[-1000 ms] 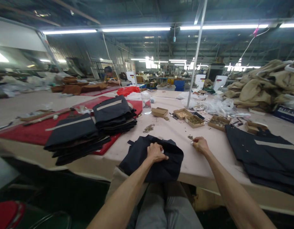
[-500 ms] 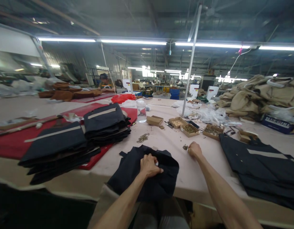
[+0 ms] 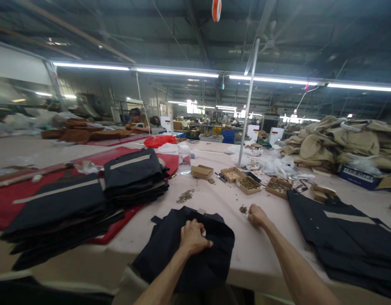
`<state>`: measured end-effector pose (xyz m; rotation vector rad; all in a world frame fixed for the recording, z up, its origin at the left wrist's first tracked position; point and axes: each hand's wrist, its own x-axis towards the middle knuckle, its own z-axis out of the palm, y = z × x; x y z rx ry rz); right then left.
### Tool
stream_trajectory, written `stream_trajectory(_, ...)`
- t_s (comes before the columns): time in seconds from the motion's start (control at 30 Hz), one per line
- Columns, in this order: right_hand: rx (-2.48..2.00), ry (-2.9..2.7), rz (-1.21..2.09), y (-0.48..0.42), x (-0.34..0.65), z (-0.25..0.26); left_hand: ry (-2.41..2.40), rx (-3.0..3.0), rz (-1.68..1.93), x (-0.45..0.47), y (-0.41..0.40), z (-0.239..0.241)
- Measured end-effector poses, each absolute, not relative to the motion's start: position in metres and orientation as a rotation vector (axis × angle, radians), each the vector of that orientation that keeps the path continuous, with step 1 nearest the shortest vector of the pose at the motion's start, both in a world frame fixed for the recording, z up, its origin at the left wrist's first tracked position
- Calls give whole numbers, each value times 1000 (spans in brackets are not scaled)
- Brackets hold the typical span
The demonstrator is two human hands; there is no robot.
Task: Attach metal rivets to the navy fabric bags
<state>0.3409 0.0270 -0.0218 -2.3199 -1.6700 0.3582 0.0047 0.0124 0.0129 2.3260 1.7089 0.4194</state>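
Note:
A dark navy fabric piece lies bunched at the table's front edge, part of it hanging toward my lap. My left hand is closed on it from above, fingers curled into the cloth. Something small and white shows beside the fingers, too small to name. Over the table to the right, my right hand has its fingers pinched together; whatever they hold is hidden. Just left of those fingertips sits a small pile of metal fasteners. A looser scatter of metal rings lies beyond the navy piece.
Stacked navy pieces rest on red material at left. More navy fabric covers the right side. Small cardboard boxes of fasteners stand ahead, near a metal pole. Khaki fabric is heaped at far right.
The camera view has tilted upward a little, so the table sits lower in the picture. My right hand has drawn slightly away from the fastener pile. My left hand keeps its hold.

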Motion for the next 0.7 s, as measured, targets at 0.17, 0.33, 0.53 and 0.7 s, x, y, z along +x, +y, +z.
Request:
stream_trajectory(0.17,-2279,-1698,262,14,332,-26,1691,2330,410,1,15,8)
stream_trajectory(0.33,-2177,-1789,197,-7,324,-21,1702,2327,365,2,11,8)
stream_trajectory(0.53,-1833,-1933,232,-47,293,-10,1682,2302,279,11,5,3)
stream_trajectory(0.7,-1351,-2086,323,-83,237,-8,1670,2278,250,12,6,-1)
